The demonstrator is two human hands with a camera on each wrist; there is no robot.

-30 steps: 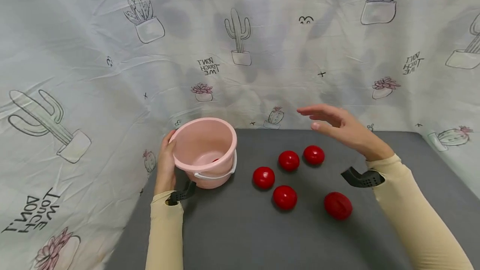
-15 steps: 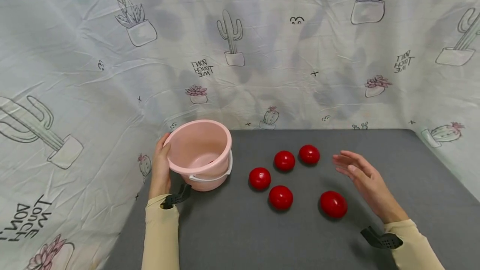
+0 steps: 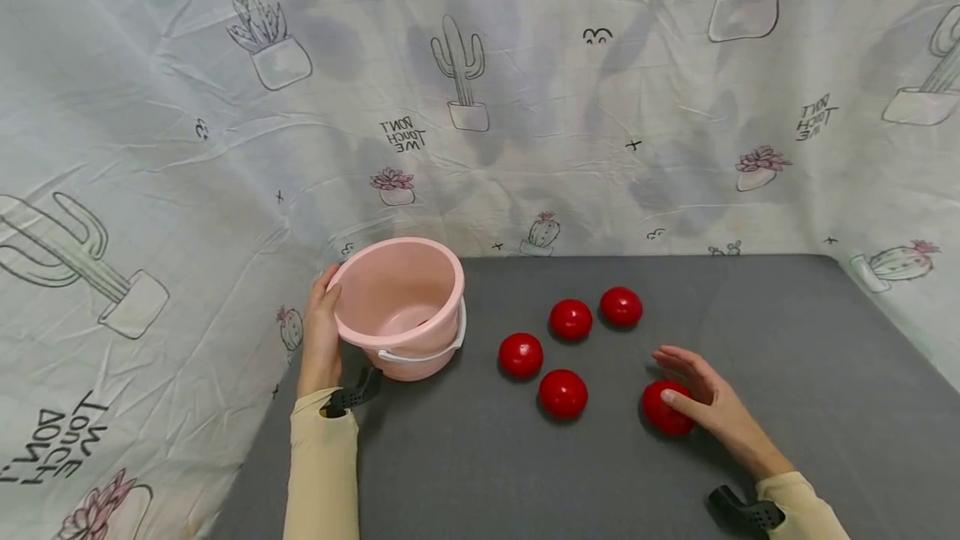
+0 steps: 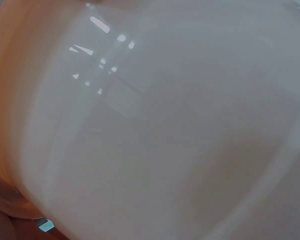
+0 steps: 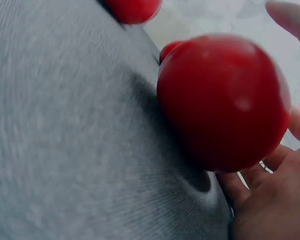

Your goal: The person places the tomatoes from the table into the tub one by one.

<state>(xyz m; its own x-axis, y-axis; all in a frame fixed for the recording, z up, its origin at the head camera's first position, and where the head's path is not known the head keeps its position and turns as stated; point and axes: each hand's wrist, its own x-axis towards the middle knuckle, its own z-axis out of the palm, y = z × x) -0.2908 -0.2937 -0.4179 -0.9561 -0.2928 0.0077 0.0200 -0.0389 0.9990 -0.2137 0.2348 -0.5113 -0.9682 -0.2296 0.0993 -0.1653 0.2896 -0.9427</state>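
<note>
I've brought the right hand (image 3: 708, 400) around the rightmost red ball (image 3: 660, 417), putting it within grasp, fingers spread, while the left hand (image 3: 320, 338) grips the pink bucket (image 3: 401, 275).

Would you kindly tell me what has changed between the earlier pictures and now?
The right hand has come down toward the near side and now reaches around the rightmost red ball, though whether they touch is unclear. Nothing was visibly let go. The left hand still holds the pink bucket, and the other four red balls stayed in place.
</note>
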